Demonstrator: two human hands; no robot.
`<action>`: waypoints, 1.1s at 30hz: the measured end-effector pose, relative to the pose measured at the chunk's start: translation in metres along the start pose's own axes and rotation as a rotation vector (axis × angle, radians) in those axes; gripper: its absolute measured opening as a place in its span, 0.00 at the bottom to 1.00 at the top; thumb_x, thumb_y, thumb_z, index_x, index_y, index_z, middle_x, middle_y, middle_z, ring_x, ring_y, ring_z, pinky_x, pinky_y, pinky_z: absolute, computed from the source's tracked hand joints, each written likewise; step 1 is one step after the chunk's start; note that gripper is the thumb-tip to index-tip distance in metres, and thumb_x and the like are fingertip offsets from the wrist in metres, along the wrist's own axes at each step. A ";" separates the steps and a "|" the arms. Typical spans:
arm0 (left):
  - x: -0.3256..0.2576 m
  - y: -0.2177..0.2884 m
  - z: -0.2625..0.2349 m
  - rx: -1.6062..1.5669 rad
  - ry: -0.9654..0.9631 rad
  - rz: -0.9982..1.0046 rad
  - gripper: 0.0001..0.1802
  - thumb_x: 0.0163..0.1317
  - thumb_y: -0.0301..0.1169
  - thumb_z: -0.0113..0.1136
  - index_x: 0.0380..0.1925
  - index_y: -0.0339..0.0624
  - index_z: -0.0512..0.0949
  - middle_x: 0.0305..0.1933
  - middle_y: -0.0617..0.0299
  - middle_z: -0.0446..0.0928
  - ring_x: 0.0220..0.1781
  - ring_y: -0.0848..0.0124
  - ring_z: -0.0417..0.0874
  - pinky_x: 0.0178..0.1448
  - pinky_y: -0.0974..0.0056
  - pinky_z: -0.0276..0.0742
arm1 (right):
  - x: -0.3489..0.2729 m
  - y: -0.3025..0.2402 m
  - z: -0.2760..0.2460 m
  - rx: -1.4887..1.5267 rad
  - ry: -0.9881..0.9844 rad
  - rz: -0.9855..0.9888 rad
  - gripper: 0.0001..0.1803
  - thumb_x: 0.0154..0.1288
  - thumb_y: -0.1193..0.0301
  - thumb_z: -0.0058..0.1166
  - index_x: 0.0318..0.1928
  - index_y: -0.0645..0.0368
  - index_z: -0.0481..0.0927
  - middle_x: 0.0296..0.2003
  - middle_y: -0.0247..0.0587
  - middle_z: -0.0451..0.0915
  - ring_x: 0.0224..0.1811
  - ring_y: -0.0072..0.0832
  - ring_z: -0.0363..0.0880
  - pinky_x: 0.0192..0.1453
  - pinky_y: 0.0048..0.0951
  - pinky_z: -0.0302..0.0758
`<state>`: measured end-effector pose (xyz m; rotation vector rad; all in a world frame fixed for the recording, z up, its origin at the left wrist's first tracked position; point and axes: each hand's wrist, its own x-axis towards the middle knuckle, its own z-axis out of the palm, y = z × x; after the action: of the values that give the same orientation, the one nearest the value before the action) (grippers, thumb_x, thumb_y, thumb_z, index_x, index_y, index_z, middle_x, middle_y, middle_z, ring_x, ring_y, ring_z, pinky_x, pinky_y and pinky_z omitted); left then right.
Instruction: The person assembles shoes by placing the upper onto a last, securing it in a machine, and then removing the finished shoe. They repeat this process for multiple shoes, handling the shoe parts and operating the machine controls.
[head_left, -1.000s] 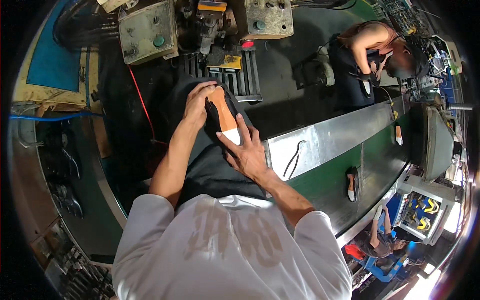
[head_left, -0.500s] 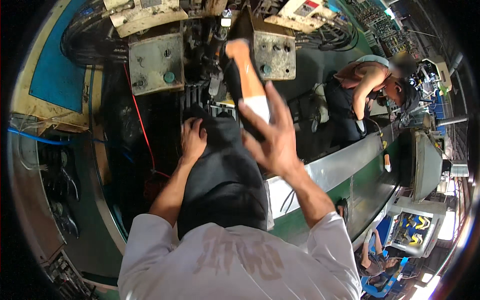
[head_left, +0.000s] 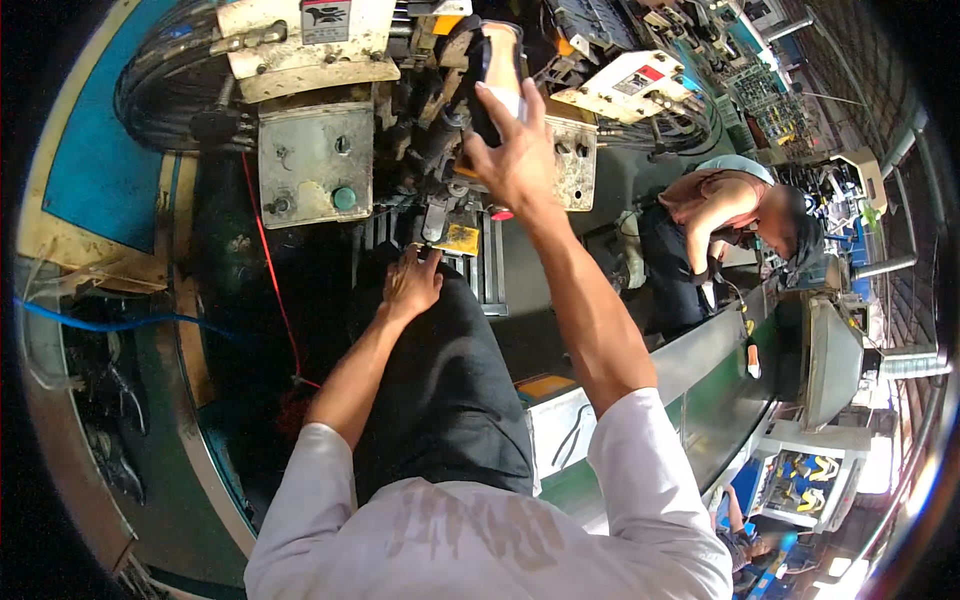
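Note:
My right hand [head_left: 517, 160] reaches forward to the machine, thumb and fingers around the near end of a shoe [head_left: 503, 62]. The shoe is black at its edges, with its tan and white underside turned up. Its far end lies among the dark parts of the machine head [head_left: 445, 125]. My left hand [head_left: 412, 285] rests at my knee on the dark trousers, fingers apart and slightly bent, holding nothing. Just beyond its fingertips is a yellow block [head_left: 458, 240] low on the machine.
A metal box with a green button [head_left: 344, 198] stands left of the machine head. A red cord [head_left: 268, 250] hangs at left. Dark shoes [head_left: 125, 395] lie on a lower-left rack. To the right runs a green conveyor [head_left: 715, 430] with another shoe [head_left: 753, 358]; a co-worker [head_left: 715, 215] bends beyond it.
My right hand has carried the shoe forward and up into the machine head. My left hand has shifted slightly toward the yellow block, which has come into view.

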<state>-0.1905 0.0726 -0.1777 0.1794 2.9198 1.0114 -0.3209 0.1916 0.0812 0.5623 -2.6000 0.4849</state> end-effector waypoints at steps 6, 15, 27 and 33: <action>0.034 -0.019 0.024 -0.018 -0.180 0.037 0.23 0.66 0.40 0.63 0.59 0.43 0.81 0.59 0.34 0.80 0.59 0.39 0.84 0.64 0.41 0.81 | -0.004 -0.026 -0.002 -0.110 -0.120 0.035 0.45 0.61 0.55 0.71 0.79 0.29 0.69 0.81 0.68 0.50 0.65 0.74 0.71 0.65 0.61 0.79; 0.013 0.010 0.007 0.013 -0.012 0.049 0.21 0.68 0.38 0.62 0.57 0.40 0.81 0.54 0.39 0.82 0.52 0.40 0.87 0.57 0.41 0.84 | -0.012 -0.013 0.012 -0.128 0.077 -0.098 0.47 0.60 0.65 0.69 0.80 0.36 0.67 0.80 0.69 0.52 0.69 0.76 0.65 0.77 0.63 0.67; 0.007 -0.010 0.007 -0.102 0.290 0.078 0.18 0.62 0.21 0.64 0.53 0.35 0.82 0.56 0.46 0.81 0.59 0.45 0.83 0.62 0.47 0.81 | -0.002 -0.002 0.026 -0.113 0.226 -0.247 0.30 0.68 0.70 0.56 0.70 0.62 0.75 0.74 0.71 0.65 0.78 0.64 0.62 0.83 0.59 0.59; 0.009 -0.015 0.003 -0.039 0.265 0.106 0.16 0.62 0.21 0.65 0.51 0.36 0.83 0.55 0.49 0.82 0.58 0.49 0.84 0.62 0.49 0.82 | 0.078 0.020 0.061 -0.117 0.309 -0.281 0.28 0.71 0.68 0.50 0.71 0.59 0.76 0.73 0.70 0.68 0.78 0.62 0.64 0.84 0.56 0.57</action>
<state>-0.2002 0.0639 -0.1889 0.2159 3.1528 1.1926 -0.4143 0.1597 0.0623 0.7356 -2.1969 0.2982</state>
